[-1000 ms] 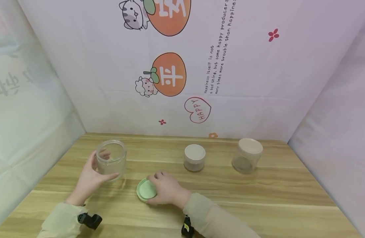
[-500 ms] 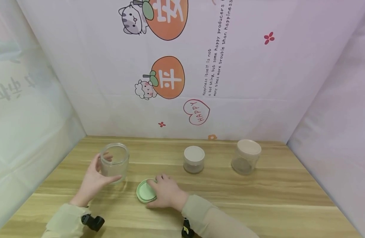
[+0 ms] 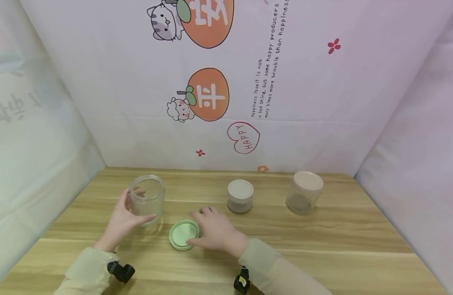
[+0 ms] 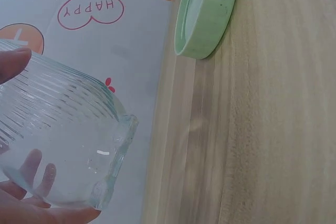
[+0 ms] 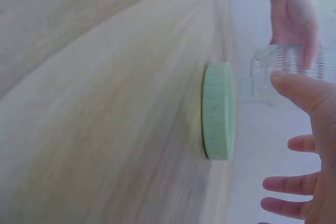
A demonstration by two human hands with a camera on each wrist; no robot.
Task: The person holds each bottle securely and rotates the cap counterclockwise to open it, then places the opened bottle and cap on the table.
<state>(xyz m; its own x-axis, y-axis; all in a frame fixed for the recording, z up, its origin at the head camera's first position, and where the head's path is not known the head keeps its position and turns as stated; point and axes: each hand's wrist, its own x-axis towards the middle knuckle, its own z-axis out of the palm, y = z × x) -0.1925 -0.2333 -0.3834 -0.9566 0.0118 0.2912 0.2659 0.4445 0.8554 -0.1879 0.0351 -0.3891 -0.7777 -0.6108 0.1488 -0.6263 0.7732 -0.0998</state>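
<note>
My left hand (image 3: 124,220) grips a clear glass jar (image 3: 149,203) from its left side, thumb in front and fingers behind. In the left wrist view the lidless jar (image 4: 63,124) shows a ribbed wall. To its right on the table lies a green round lid (image 3: 183,234), its raised rim facing up. My right hand (image 3: 217,231) hovers at the lid's right edge with fingers spread. In the right wrist view those fingers (image 5: 289,184) stand apart from the lid (image 5: 216,111), with nothing between them and the thumb.
A small jar with a white lid (image 3: 240,196) stands behind my right hand. Farther right is a taller jar with a pale lid (image 3: 305,192). The wooden table (image 3: 340,246) meets a printed cloth wall (image 3: 303,139) at the back, with cloth at both sides.
My right hand has let go of the green lid and drawn back to the right, its fingers opening. My left hand and the glass jar have shifted slightly right.
</note>
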